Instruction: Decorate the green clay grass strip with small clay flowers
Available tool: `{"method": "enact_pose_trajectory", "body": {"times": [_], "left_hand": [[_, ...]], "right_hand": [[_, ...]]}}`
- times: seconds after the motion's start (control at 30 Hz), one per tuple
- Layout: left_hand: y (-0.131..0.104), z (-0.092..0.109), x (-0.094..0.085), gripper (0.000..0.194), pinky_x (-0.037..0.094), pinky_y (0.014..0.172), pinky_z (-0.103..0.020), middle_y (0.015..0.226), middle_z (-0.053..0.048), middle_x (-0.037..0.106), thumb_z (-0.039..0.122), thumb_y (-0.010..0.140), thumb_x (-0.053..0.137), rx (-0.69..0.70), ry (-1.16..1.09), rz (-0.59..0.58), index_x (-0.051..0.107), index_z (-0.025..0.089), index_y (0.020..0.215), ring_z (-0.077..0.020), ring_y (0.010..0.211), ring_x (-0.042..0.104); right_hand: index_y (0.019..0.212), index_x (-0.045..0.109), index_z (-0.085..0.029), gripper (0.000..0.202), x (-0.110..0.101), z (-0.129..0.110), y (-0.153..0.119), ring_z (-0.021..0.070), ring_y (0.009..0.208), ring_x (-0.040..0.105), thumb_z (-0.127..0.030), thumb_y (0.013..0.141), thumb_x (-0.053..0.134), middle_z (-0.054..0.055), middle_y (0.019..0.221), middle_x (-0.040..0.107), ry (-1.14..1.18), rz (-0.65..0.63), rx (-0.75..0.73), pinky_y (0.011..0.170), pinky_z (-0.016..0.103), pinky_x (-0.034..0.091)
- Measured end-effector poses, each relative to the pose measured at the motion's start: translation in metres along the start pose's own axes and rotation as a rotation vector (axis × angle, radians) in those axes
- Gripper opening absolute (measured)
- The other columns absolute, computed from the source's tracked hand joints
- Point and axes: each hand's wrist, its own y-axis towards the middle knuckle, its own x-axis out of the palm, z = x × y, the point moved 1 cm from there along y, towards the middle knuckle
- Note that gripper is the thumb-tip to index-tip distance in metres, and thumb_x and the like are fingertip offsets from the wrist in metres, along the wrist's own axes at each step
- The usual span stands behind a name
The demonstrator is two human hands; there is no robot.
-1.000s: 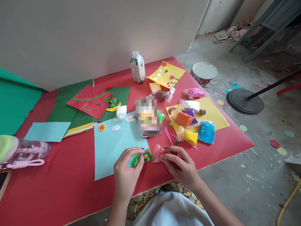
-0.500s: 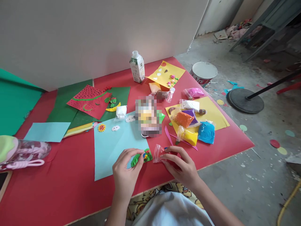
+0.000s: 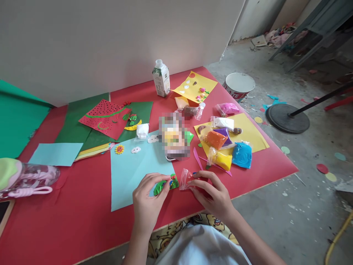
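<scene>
My left hand is closed in a pinch over the lower right part of a light blue sheet, beside green clay with small red and yellow bits. Whatever lies between its fingertips is too small to name. My right hand has its fingers bent around the end of a clear plastic bag holding something red, just right of the sheet. A clay sun and white clouds sit on the sheet. Pink plastic tools lie beyond my right hand.
Bags of orange, yellow and blue clay lie at the right. A carton stands at the back, near a blurred-out object. A clear bottle lies at the left; a bucket stands on the floor.
Both hands stay almost in place. The fingertips of my left hand have shifted very slightly over the green clay.
</scene>
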Motion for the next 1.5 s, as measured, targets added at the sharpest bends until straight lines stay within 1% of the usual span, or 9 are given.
{"method": "enact_pose_trajectory", "body": {"times": [0.23, 0.37, 0.5, 0.7, 0.8, 1.03, 1.2, 1.33, 1.5], "left_hand": [[0.001, -0.001, -0.002, 0.018, 0.054, 0.075, -0.023, 0.086, 0.000, 0.069, 0.007, 0.085, 0.063, 0.024, 0.011, -0.029, 0.069, 0.024, 0.088, -0.0124, 0.085, 0.066], [0.003, -0.001, -0.004, 0.017, 0.054, 0.074, -0.023, 0.085, 0.001, 0.070, 0.009, 0.084, 0.065, 0.015, 0.017, -0.030, 0.068, 0.024, 0.090, -0.0125, 0.082, 0.066], [0.008, -0.002, -0.006, 0.013, 0.054, 0.072, -0.023, 0.081, 0.001, 0.071, 0.011, 0.085, 0.065, 0.052, 0.022, -0.051, 0.069, 0.023, 0.087, -0.0130, 0.080, 0.067], [0.015, -0.005, -0.008, 0.013, 0.055, 0.073, -0.024, 0.084, -0.001, 0.071, 0.012, 0.086, 0.064, 0.067, 0.013, -0.128, 0.070, 0.023, 0.088, -0.0136, 0.082, 0.067], [0.019, -0.006, -0.009, 0.011, 0.055, 0.072, -0.024, 0.082, -0.001, 0.072, 0.012, 0.086, 0.064, 0.077, 0.004, -0.167, 0.070, 0.022, 0.089, -0.0137, 0.080, 0.068], [0.030, -0.016, -0.008, 0.010, 0.055, 0.067, -0.025, 0.078, -0.001, 0.073, 0.013, 0.085, 0.067, 0.180, -0.010, -0.288, 0.070, 0.022, 0.085, -0.0145, 0.073, 0.068], [0.029, -0.027, -0.004, 0.014, 0.056, 0.071, -0.027, 0.081, -0.002, 0.073, 0.010, 0.084, 0.064, 0.108, -0.017, -0.377, 0.071, 0.022, 0.086, -0.0157, 0.078, 0.068], [0.027, -0.035, -0.003, 0.014, 0.056, 0.071, -0.026, 0.081, -0.001, 0.074, 0.011, 0.083, 0.067, 0.043, -0.072, -0.373, 0.072, 0.023, 0.087, -0.0152, 0.079, 0.068], [0.025, -0.038, -0.001, 0.009, 0.056, 0.068, -0.025, 0.080, -0.001, 0.075, 0.014, 0.085, 0.069, 0.068, -0.089, -0.359, 0.073, 0.022, 0.088, -0.0147, 0.076, 0.068]], "right_hand": [[0.102, 0.064, -0.022, 0.022, 0.001, 0.000, -0.001, 0.0159, 0.088, 0.068, -0.007, 0.088, 0.059, 0.008, 0.098, 0.062, -0.006, 0.006, 0.000, 0.076, 0.027, 0.061], [0.104, 0.064, -0.023, 0.023, 0.002, 0.001, -0.003, 0.0162, 0.089, 0.068, -0.007, 0.089, 0.058, 0.008, 0.099, 0.062, -0.015, -0.007, 0.009, 0.076, 0.028, 0.061], [0.103, 0.064, -0.022, 0.022, 0.002, 0.001, -0.003, 0.0161, 0.088, 0.068, -0.007, 0.088, 0.059, 0.008, 0.099, 0.062, -0.017, -0.012, 0.001, 0.076, 0.027, 0.060], [0.103, 0.064, -0.020, 0.022, 0.002, 0.001, -0.002, 0.0158, 0.089, 0.068, -0.005, 0.088, 0.059, 0.009, 0.100, 0.061, -0.023, -0.026, 0.004, 0.077, 0.026, 0.060], [0.103, 0.065, -0.020, 0.022, 0.002, 0.001, -0.002, 0.0159, 0.089, 0.068, -0.006, 0.087, 0.059, 0.009, 0.100, 0.062, -0.018, -0.029, 0.016, 0.077, 0.026, 0.060], [0.103, 0.065, -0.022, 0.022, 0.001, -0.001, 0.001, 0.0163, 0.088, 0.069, -0.007, 0.088, 0.058, 0.008, 0.099, 0.063, -0.036, -0.034, 0.031, 0.075, 0.027, 0.060], [0.101, 0.065, -0.021, 0.021, 0.001, -0.002, 0.002, 0.0163, 0.087, 0.069, -0.007, 0.088, 0.057, 0.008, 0.098, 0.063, -0.064, -0.049, 0.026, 0.075, 0.026, 0.060], [0.102, 0.064, -0.022, 0.021, 0.001, -0.001, 0.002, 0.0163, 0.088, 0.068, -0.006, 0.088, 0.058, 0.008, 0.099, 0.063, -0.085, -0.066, 0.015, 0.075, 0.026, 0.060], [0.103, 0.064, -0.022, 0.021, 0.001, -0.001, 0.000, 0.0167, 0.089, 0.068, -0.008, 0.089, 0.057, 0.008, 0.100, 0.063, -0.088, -0.077, 0.027, 0.076, 0.027, 0.060]]}}
